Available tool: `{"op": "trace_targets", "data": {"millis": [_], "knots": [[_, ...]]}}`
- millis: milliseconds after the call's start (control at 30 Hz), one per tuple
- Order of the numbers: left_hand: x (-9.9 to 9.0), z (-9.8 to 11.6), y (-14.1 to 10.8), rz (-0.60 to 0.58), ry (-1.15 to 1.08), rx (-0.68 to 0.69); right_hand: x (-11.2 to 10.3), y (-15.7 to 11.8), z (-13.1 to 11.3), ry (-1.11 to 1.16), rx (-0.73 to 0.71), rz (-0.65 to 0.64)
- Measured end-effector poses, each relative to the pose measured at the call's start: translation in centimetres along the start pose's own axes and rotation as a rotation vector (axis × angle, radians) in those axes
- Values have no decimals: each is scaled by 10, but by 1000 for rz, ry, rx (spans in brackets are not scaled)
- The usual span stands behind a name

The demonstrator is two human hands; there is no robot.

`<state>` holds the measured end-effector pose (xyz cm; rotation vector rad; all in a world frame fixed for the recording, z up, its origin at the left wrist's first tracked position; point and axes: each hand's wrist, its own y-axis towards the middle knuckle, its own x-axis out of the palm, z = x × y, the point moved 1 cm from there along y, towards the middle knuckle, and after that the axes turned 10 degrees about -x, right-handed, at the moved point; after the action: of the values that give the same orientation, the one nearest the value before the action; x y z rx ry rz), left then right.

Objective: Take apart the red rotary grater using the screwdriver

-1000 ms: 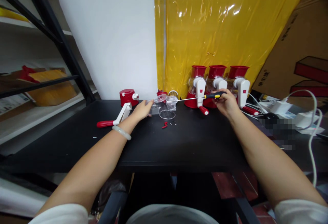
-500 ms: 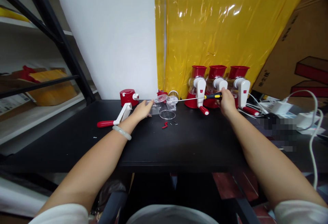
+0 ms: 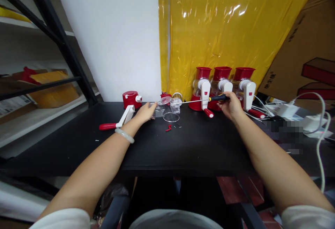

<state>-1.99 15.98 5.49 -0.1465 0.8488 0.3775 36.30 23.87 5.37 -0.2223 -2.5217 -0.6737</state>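
My left hand (image 3: 146, 112) is closed on the left end of a clear plastic grater housing (image 3: 171, 116), which lies on its side on the black table. In my right hand (image 3: 231, 106) is the black and yellow handle of a long screwdriver (image 3: 218, 97). Its metal shaft runs level to the left and reaches the housing; I cannot tell exactly where the tip sits. Just in front of the housing lie a small red plastic piece (image 3: 168, 128) and a few tiny screws or pins (image 3: 179, 127). A red base (image 3: 130, 100) and a white crank with red handle (image 3: 108, 126) rest left of my left hand.
Three rotary graters (image 3: 202, 91) with red hoppers stand at the back right, close behind my right hand. White chargers and cables (image 3: 312, 121) lie on the right. A cardboard box (image 3: 300, 51) leans there. Behind the housing are a red part (image 3: 165, 95) and a drum (image 3: 177, 95).
My right hand's fingers have shifted on the screwdriver handle and loosened slightly, with the hand a little lower. My left hand and the housing stay in place.
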Motion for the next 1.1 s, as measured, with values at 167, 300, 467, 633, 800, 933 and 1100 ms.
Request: {"op": "trace_targets", "data": {"millis": [167,300,467,633,800,933,1100], "knots": [[0,-1,0,-17,-12,1,1,-6,-6,57,-26,-48],[2,-1,2,-18,-23,0,3,-7,-7,40,-84,-51],[2,0,1,-29,-46,-7,3,0,0,-76,-105,33],[1,0,-1,-28,-41,-18,1,3,4,-137,-163,-26],[1,1,-1,-27,-41,-14,0,3,3,-170,-191,-5],[0,2,-2,-29,-39,-14,0,3,3,-155,-180,25],[0,2,-3,-28,-28,-17,0,2,1,-118,-151,5]]}}
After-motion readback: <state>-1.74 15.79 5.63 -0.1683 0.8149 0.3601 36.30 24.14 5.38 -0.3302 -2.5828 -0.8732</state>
